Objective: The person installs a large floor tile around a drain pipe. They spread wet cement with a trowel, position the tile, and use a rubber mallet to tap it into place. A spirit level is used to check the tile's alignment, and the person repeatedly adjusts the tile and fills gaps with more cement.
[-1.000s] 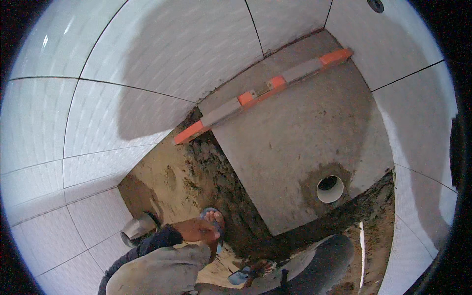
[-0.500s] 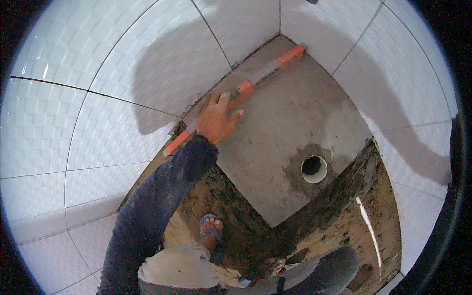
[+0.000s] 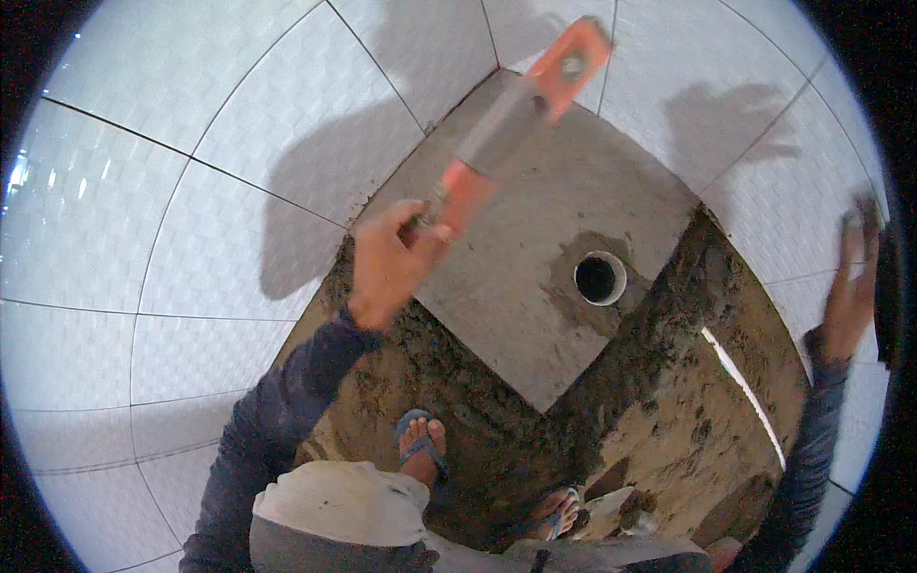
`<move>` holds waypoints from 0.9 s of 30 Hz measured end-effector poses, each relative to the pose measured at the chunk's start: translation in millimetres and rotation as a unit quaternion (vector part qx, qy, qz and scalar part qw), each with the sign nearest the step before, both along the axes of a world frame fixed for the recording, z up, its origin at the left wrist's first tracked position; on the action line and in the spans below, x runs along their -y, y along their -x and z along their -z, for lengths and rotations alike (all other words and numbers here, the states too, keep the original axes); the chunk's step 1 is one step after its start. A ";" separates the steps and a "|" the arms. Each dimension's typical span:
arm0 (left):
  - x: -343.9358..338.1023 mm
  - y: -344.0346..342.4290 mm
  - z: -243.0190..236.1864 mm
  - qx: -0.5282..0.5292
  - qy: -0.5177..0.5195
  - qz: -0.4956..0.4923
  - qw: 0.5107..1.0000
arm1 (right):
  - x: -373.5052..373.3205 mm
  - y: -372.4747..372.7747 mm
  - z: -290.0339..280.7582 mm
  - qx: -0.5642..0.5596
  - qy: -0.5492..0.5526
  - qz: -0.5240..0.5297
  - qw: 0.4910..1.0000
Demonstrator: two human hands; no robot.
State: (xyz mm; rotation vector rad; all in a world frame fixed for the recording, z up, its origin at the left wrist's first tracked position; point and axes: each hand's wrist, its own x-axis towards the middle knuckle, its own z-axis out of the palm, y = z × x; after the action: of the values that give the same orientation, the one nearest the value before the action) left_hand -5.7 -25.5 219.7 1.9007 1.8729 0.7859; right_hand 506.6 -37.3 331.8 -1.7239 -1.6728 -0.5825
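Observation:
My left hand [image 3: 392,267] is closed around a long orange and grey spirit level [image 3: 506,124], raised diagonally over the grey concrete slab [image 3: 516,344] and slightly blurred. My right hand [image 3: 850,277] is out at the right edge beside the tiled wall, fingers extended and slightly blurred, with nothing seen in it. A round white pipe opening [image 3: 615,282] sits in the slab, with a darker cement patch around it.
White tiled walls [image 3: 229,248] close in on both sides and behind the slab. Dark, uneven mortar and soil [image 3: 659,420] border its near edges, with a thin white strip [image 3: 740,387] at the right. My feet in flip-flops [image 3: 420,444] stand at the bottom.
My left hand reached the level lying across the slab's back and has lifted it, swinging it more upright in the picture. My right hand has come into view at the right.

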 end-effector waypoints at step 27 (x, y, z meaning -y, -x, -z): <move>149.6 -111.1 -43.1 0.074 0.594 0.484 0.638 | 281.7 -336.7 104.1 -0.294 -0.073 0.189 0.934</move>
State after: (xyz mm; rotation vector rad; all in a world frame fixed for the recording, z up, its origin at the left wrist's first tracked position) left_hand 105.4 -175.1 262.8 1.3884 0.5552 -0.5642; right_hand 843.3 -319.0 227.8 -1.8795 -0.8690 -0.2973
